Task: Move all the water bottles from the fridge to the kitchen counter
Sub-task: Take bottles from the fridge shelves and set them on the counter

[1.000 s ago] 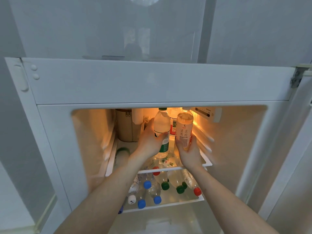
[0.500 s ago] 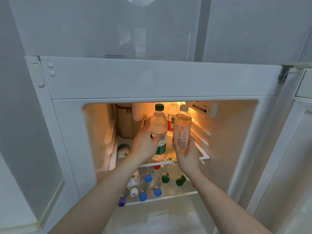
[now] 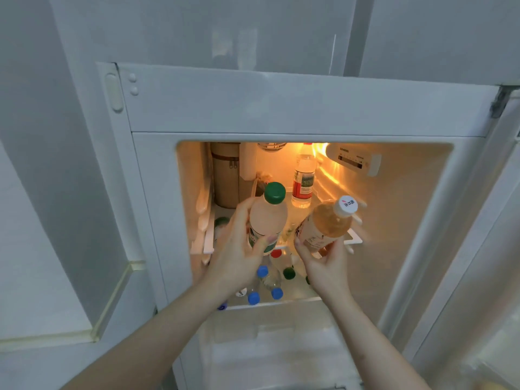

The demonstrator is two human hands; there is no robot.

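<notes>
My left hand (image 3: pixel 242 254) grips a green-capped water bottle (image 3: pixel 268 215) by its lower body, held in front of the open fridge (image 3: pixel 281 108). My right hand (image 3: pixel 326 263) grips a white-capped bottle (image 3: pixel 326 223) that tilts to the right. Both bottles are off the upper shelf (image 3: pixel 355 240) and at the fridge opening. A red-labelled bottle (image 3: pixel 303 181) stands upright at the back of that shelf. On the lower shelf (image 3: pixel 281 301) lie several bottles with blue caps (image 3: pixel 262 271), green caps (image 3: pixel 289 273) and a red cap (image 3: pixel 276 253).
A beige zipped container (image 3: pixel 225 175) stands at the back left of the upper shelf. The control panel (image 3: pixel 354 160) and a bright lamp sit at the top right inside. The open fridge door (image 3: pixel 501 249) is at the right edge, cabinet panels to the left.
Both hands have drawn their bottles out toward me from the upper shelf. The right bottle has tipped to the right. The red-labelled bottle behind them now shows.
</notes>
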